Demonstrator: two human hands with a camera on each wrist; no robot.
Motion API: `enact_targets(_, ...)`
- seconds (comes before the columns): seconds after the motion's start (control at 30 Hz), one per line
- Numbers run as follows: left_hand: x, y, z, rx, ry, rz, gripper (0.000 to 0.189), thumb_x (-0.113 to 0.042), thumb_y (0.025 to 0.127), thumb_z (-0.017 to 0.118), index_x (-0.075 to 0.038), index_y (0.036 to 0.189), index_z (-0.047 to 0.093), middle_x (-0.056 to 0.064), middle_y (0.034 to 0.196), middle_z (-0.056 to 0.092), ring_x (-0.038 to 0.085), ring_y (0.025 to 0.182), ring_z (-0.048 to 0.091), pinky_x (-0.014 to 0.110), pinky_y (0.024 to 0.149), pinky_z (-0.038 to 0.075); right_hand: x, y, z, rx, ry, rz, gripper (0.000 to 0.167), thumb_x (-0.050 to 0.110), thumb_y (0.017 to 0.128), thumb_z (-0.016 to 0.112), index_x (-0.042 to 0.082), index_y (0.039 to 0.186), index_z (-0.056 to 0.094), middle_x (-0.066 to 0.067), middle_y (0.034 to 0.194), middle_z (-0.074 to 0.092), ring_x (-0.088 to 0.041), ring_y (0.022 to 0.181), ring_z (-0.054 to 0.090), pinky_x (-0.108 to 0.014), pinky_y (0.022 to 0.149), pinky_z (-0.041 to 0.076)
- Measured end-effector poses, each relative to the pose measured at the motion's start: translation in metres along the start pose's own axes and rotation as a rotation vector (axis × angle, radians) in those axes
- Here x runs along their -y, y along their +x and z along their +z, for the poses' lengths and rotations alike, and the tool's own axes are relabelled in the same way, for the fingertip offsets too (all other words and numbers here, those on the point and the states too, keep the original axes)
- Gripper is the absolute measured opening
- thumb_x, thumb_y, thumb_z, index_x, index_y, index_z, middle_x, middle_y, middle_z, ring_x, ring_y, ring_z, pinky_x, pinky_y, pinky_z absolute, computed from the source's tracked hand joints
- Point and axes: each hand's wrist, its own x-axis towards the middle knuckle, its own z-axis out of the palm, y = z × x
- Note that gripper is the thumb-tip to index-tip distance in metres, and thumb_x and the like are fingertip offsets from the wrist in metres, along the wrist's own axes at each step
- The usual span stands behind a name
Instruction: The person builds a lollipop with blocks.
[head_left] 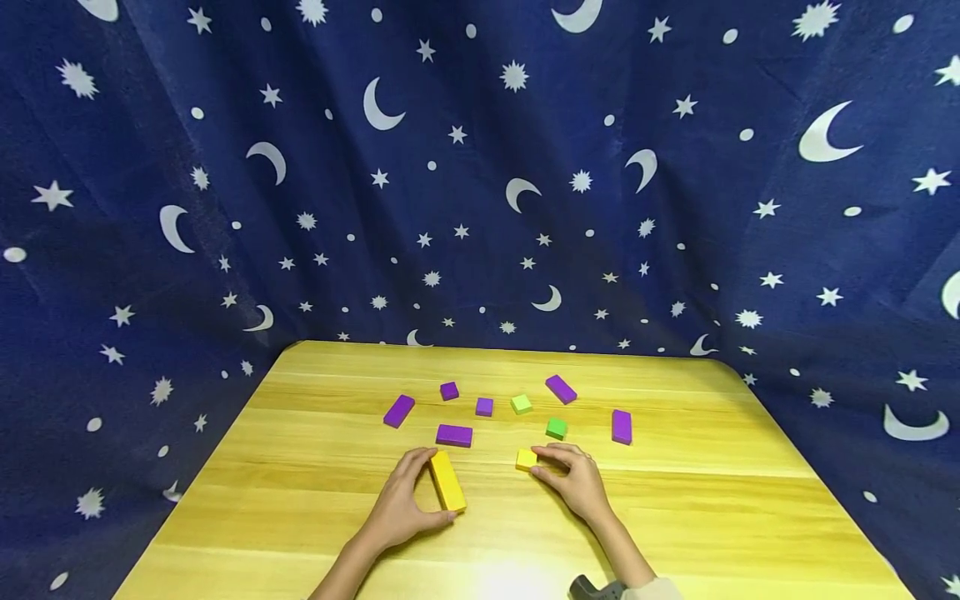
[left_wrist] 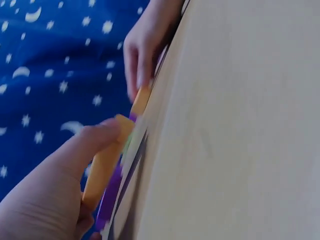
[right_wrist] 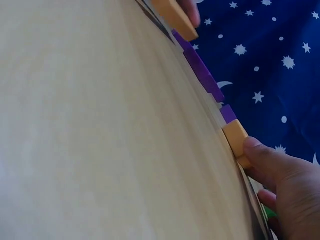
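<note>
My left hand [head_left: 397, 510] grips a long yellow block [head_left: 447, 482] by its two ends, thumb at the near end and fingers at the far one. In the left wrist view this block [left_wrist: 104, 167] appears raised a little off the table. To the right, my right hand [head_left: 577, 483] pinches a small yellow block [head_left: 527, 460] between thumb and fingers. The right wrist view shows the thumb on that small block [right_wrist: 236, 137], low at the tabletop. A purple block [head_left: 454, 436] lies just beyond the left hand, and a green block [head_left: 557, 428] beyond the right.
Farther back on the wooden table [head_left: 300, 467] lie a light green block [head_left: 521, 404], small purple blocks [head_left: 484, 407] and longer purple ones, among them one at the left [head_left: 399, 411] and one at the right [head_left: 622, 427]. A dark blue curtain [head_left: 465, 200] hangs behind.
</note>
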Motion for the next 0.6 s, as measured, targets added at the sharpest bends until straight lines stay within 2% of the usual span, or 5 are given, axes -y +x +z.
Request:
enact_targets(0.13, -0.020, -0.006, 0.013, 0.088, -0.051, 0.083, 0.096, -0.053, 0.061, 0.080, -0.016, 0.139, 0.040, -0.002, 0.136, 0.039, 0.026, 0.123, 0.040, 0.053, 0.096, 0.037, 0.001, 0.000, -0.001, -0.025, 0.034, -0.017, 0.029, 0.023, 0.071, 0.079, 0.019, 0.099, 0.073, 0.001, 0.101, 0.067, -0.022, 0.098, 0.061, -0.042, 0.084, 0.049)
enact_targets(0.3, -0.039, -0.011, 0.030, 0.186, -0.037, 0.167, 0.095, -0.060, 0.064, 0.074, -0.019, 0.141, 0.037, -0.004, 0.138, 0.038, 0.024, 0.124, 0.039, 0.053, 0.095, 0.038, 0.003, 0.001, -0.001, -0.034, 0.065, -0.020, 0.029, 0.021, 0.073, 0.078, 0.018, 0.102, 0.073, 0.004, 0.100, 0.069, -0.020, 0.098, 0.062, -0.038, 0.084, 0.050)
enact_targets(0.4, -0.044, -0.012, 0.036, 0.207, 0.001, 0.201, 0.094, -0.063, 0.065, 0.071, -0.020, 0.141, 0.037, -0.003, 0.139, 0.039, 0.021, 0.125, 0.038, 0.052, 0.096, 0.037, 0.002, 0.001, -0.001, -0.033, 0.075, -0.007, 0.029, 0.022, 0.074, 0.077, 0.018, 0.102, 0.072, 0.003, 0.100, 0.069, -0.020, 0.097, 0.063, -0.038, 0.085, 0.050)
enact_targets(0.6, -0.044, -0.013, 0.040, 0.212, 0.106, 0.280, 0.092, -0.067, 0.066, 0.067, -0.019, 0.140, 0.041, -0.006, 0.137, 0.041, 0.018, 0.126, 0.037, 0.050, 0.096, 0.037, 0.002, -0.001, -0.002, -0.033, 0.063, 0.010, 0.027, 0.022, 0.075, 0.077, 0.019, 0.101, 0.073, 0.004, 0.099, 0.069, -0.018, 0.097, 0.063, -0.038, 0.085, 0.050)
